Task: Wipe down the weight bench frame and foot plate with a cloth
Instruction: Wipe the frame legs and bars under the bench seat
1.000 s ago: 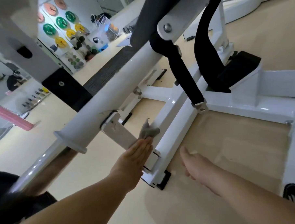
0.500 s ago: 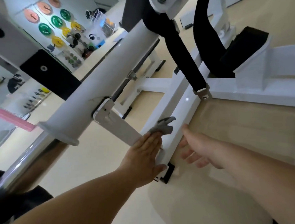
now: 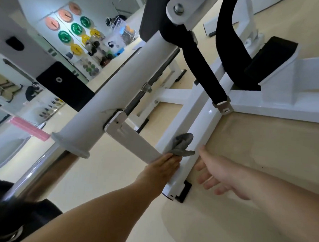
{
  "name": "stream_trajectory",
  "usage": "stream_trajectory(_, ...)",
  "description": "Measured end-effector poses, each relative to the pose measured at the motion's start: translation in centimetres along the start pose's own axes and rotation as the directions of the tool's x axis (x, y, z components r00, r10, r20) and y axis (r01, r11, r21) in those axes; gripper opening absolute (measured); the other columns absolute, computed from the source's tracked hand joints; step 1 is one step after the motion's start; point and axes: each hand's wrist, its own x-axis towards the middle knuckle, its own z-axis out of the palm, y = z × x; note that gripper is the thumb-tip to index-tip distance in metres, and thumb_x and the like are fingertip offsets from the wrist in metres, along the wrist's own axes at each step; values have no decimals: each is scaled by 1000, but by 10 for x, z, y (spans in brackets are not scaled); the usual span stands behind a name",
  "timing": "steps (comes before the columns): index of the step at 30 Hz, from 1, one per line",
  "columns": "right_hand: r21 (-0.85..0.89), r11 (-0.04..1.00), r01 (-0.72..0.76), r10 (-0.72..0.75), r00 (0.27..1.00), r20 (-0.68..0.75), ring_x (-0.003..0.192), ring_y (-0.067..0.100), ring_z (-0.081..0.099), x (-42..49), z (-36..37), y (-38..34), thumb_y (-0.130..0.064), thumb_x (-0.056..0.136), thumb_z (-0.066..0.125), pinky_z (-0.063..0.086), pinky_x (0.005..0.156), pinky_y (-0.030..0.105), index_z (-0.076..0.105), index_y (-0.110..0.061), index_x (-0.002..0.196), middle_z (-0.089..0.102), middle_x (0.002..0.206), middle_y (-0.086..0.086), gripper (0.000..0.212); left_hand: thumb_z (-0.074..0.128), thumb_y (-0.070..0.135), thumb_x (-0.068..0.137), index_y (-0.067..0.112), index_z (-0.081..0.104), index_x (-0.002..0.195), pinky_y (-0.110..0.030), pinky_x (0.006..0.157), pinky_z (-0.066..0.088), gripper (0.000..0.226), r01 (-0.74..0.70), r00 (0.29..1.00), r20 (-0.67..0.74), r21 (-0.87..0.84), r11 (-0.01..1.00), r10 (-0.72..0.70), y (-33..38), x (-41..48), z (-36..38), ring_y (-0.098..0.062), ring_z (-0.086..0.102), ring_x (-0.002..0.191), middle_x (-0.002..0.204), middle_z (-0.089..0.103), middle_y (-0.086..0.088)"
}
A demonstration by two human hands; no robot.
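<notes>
The white bench frame rail (image 3: pixel 200 120) runs along the floor from lower centre up toward the right. My left hand (image 3: pixel 162 170) lies flat on its near stretch and presses a grey cloth (image 3: pixel 183 144) against the rail; the cloth bunches out beyond my fingertips. My right hand (image 3: pixel 218 175) hovers just right of the rail above the floor, fingers spread and holding nothing. A black foot plate (image 3: pixel 271 60) sits on a white bracket at the upper right.
A thick white tube (image 3: pixel 116 93) with a flat white plate (image 3: pixel 134 140) slants over the rail on the left. Black straps (image 3: pixel 203 68) hang above. A white cross member (image 3: pixel 276 109) runs right. Coloured weight plates (image 3: pixel 75 29) hang on the far wall.
My left hand has slid the cloth farther up the rail. My right hand rose from the floor and moved beside the rail with fingers spread. The view shifted closer.
</notes>
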Motion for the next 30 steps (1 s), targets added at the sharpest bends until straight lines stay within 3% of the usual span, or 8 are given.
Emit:
stream_trajectory(2, 39, 999, 10, -9, 1000, -20, 93, 24, 73, -2, -6, 2, -70, 101, 17, 55, 84, 38, 67, -21, 109, 78, 98, 5, 70, 29, 48, 106, 4, 7, 163, -50, 122, -17, 76, -68, 997, -38, -17, 998, 68, -10, 5, -3, -31, -5, 159, 172, 2, -14)
stream_trajectory(5, 175, 983, 59, -24, 981, -194, 95, 29, 72, 0, -19, -8, -61, 102, 25, 54, 87, 41, 65, -14, 110, 76, 107, 14, 62, 37, 38, 103, 5, 25, 161, -48, 128, -5, 68, 85, 984, -132, -223, 971, -116, -35, 3, -19, -31, 6, 159, 170, 16, -14)
stream_trajectory(10, 135, 933, 334, -196, 785, -587, 78, 25, 50, 6, -36, -40, -34, 103, 35, 37, 70, 32, 52, -15, 113, 54, 92, 3, 27, 36, 49, 107, 5, -2, 163, -51, 129, 9, 81, 358, 933, 191, -565, 744, -303, -49, 7, -54, -33, -5, 159, 171, -1, -17)
stream_trajectory(12, 100, 907, 410, -271, 747, -607, 73, 21, 46, 4, -38, -48, -29, 100, 38, 34, 60, 29, 53, -21, 126, 50, 99, 2, 31, 25, 54, 107, 4, -6, 162, -50, 129, 3, 81, 419, 908, 263, -623, 661, -327, -48, 15, -56, -33, -6, 159, 171, -3, -18)
stream_trajectory(17, -101, 855, 509, -464, 662, -588, 101, 29, 58, 2, -55, -49, -36, 98, 48, 51, 79, 38, 45, -33, 142, 48, 127, -2, 45, 24, 59, 104, 6, -11, 162, -46, 129, 0, 85, 441, 894, 330, -764, 471, -302, -60, 36, -60, -29, -11, 158, 171, -12, -15)
stream_trajectory(23, 85, 851, 518, -424, 773, -473, 146, 21, 37, 5, -83, -60, -42, 104, 52, 35, 99, 33, 24, -38, 160, 33, 162, -3, 63, 35, 66, 100, 17, -11, 163, -42, 127, -4, 93, 384, 852, 333, -922, 48, -405, -64, 86, -54, -23, -20, 157, 171, -19, -2)
stream_trajectory(27, 101, 834, 543, -443, 767, -465, 136, 17, 46, 20, -86, -58, -43, 102, 55, 43, 95, 31, 37, -40, 154, 47, 148, -11, 55, 48, 67, 95, 21, -16, 162, -43, 129, -1, 104, 370, 861, 292, -922, 118, -416, -70, 100, -45, -24, -18, 157, 170, -22, 2)
stream_trajectory(30, 64, 816, 574, -458, 710, -535, 102, 17, 64, 29, -87, -58, -38, 103, 54, 50, 74, 30, 67, -32, 115, 68, 106, -10, 19, 48, 56, 101, 18, -20, 161, -41, 129, -4, 99, 381, 853, 270, -906, 181, -447, -63, 87, -49, -24, -22, 156, 169, -26, -2)
